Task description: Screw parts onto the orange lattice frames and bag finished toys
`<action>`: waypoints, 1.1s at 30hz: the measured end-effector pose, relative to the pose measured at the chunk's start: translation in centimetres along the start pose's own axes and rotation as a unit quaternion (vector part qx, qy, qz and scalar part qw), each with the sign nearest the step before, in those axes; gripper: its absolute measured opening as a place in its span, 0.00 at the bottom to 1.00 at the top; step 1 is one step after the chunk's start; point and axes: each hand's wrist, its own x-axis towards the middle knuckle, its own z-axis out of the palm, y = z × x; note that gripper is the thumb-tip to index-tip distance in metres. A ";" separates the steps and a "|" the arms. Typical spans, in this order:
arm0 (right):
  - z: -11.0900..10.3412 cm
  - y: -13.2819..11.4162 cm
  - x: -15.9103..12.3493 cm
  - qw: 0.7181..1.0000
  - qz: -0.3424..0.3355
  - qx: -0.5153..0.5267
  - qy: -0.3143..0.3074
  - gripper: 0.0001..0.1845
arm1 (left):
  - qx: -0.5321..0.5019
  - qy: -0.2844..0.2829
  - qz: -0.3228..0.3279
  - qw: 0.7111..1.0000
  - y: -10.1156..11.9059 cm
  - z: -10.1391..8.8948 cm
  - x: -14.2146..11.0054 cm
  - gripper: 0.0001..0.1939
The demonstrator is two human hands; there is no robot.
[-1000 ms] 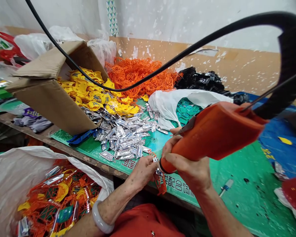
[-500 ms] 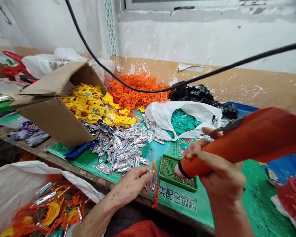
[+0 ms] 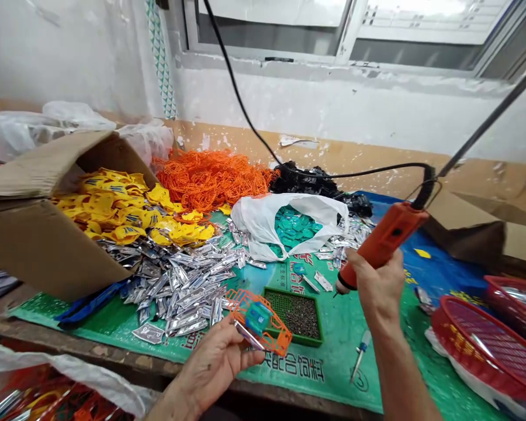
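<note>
My left hand (image 3: 221, 359) pinches an orange plastic frame (image 3: 283, 339) near the table's front edge. A teal plastic piece (image 3: 258, 317) sits in the frame, and a silver strip (image 3: 248, 337) lies along its near side by my fingers. My right hand (image 3: 379, 286) is wrapped round an orange electric screwdriver (image 3: 379, 237), its tip pointing down and left, apart from the frame. Between the hands stands a green tray (image 3: 319, 327) with small dark screws (image 3: 302, 317) in it. The frame overlaps the tray's left side in view.
Silver pieces (image 3: 188, 292) lie heaped left of the tray. Behind them are a cardboard box (image 3: 48, 248) of yellow parts, orange frames (image 3: 214, 175) and a white bag (image 3: 254, 219) of teal parts. At right are a hand screwdriver (image 3: 360, 354) and red baskets (image 3: 477, 345).
The electric screwdriver has swung from over the tray up and away, tip lifted off the screws. My left hand has turned the frame so its teal piece shows. The view has shifted right.
</note>
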 end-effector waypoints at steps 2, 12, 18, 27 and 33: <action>-0.1 0.5 -1.2 0.989 -0.118 -0.071 0.061 0.44 | 0.001 0.008 -0.006 1.000 -0.3 0.0 0.3 0.17; 9.6 3.8 -4.1 0.813 -0.314 -0.262 -0.415 0.09 | 0.028 0.003 0.012 1.000 -0.9 -1.0 0.6 0.19; 14.7 4.6 -5.0 0.716 -0.270 -0.390 -0.512 0.16 | 0.037 0.011 0.032 0.999 -0.2 -1.3 0.1 0.16; 11.7 2.6 -5.8 0.667 -0.348 -0.406 -0.519 0.12 | 0.022 0.042 0.079 0.996 1.0 -2.6 0.7 0.16; 5.2 0.2 -7.2 0.656 -0.433 -0.355 -0.506 0.11 | 0.113 0.062 0.151 0.980 1.2 -2.4 0.7 0.16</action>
